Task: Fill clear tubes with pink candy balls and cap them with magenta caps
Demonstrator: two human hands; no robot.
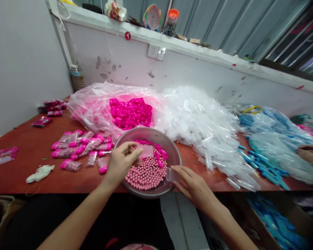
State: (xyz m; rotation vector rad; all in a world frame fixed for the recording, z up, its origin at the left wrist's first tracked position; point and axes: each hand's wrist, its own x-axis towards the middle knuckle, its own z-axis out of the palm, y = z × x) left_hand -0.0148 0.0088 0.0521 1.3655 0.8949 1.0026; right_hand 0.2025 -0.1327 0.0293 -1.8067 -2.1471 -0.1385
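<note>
A metal bowl [175, 147] at the table's front edge holds pink beads [146, 173] and several bright pink caps [160, 152]. Over its left side, my left hand [123, 161] pinches a clear plastic tube [146, 151], its outline soft against the beads. My right hand [191, 180] is closed on another clear tube [172, 175], tilted at the bowl's right rim with its mouth toward the beads. Left of the bowl lie several filled tubes [91, 144] with pink caps. The fingertips of both hands are partly hidden.
Behind the bowl, a plastic bag [91, 100] holds pink caps [131, 113]. A big heap of clear tubes [200, 118] spreads to the right. Blue tubes [266, 166] lie farther right, by another person's hand [311, 152]. A white cloth [40, 173] lies front left.
</note>
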